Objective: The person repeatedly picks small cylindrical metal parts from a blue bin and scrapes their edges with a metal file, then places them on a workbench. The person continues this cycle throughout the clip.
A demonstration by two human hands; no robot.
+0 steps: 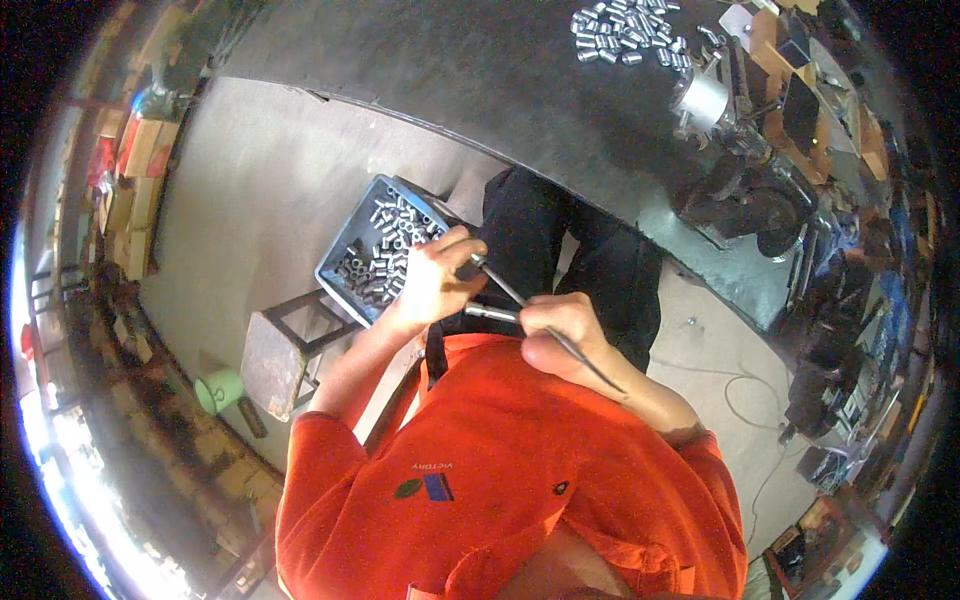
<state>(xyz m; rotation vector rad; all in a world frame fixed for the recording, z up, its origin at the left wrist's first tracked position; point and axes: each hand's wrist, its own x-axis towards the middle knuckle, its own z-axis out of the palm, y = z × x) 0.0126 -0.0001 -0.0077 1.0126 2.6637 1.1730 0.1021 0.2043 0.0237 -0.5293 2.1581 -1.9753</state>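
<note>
My left hand (pixel 440 280) is closed in front of my waist, its fingertips pinching a small metal piece at the upper end of a thin metal rod (pixel 510 287). My right hand (pixel 565 325) is wrapped around that rod, whose tapered end sticks out past the wrist. A short silver cylinder (pixel 490 313) also pokes out of the right fist toward the left hand; its other end is hidden. Just beyond my left hand, a blue plastic bin (pixel 340 285) holds many small shiny metal sleeves (pixel 385 255).
A dark workbench (pixel 430 60) spans the far side, with a heap of metal cylinders (pixel 625 35) on it. At its right stands a machine with a silver cylindrical part (pixel 700 98). A worn stool (pixel 275 365) and a pale green container (pixel 218 390) are at left. A cable (pixel 735 385) lies on the floor.
</note>
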